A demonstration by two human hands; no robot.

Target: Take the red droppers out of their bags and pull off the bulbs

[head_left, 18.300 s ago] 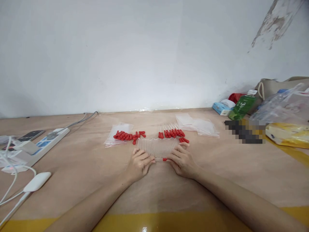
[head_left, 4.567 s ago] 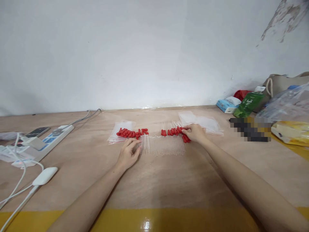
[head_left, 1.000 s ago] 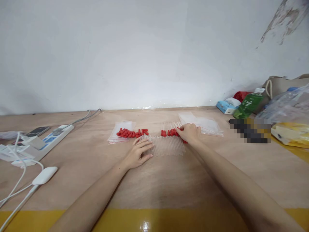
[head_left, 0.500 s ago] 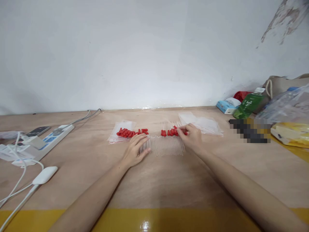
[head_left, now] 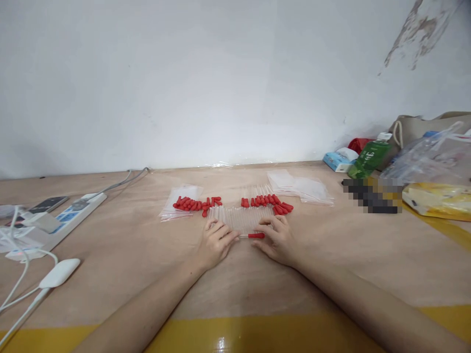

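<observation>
My left hand (head_left: 220, 241) is closed, its thumb and fingers pinching a thin clear tube of a dropper whose far part is hidden behind them. A red rubber bulb (head_left: 256, 236) sits in line with the tube's right end. Around that bulb curl the thumb and fingers of my right hand (head_left: 276, 239), the bulb's rounded end between them. Just beyond both hands lies a row of clear tubes (head_left: 241, 218) side by side. More red bulbs lie in a left pile (head_left: 191, 203) and in a right group (head_left: 263, 200), where clear tubes extend behind them.
Clear zip bags lie in a left stack (head_left: 180, 196) and a right stack (head_left: 305, 187). At left are a power strip (head_left: 79, 215), white cables and a phone (head_left: 49, 203). A green bottle (head_left: 370, 158), tissue pack (head_left: 336, 162) and plastic bags (head_left: 423, 162) stand at right.
Both hands have come nearer to me and together, in front of the tube row. My right hand has left the right bulb group, and a red bulb now shows between its fingers.
</observation>
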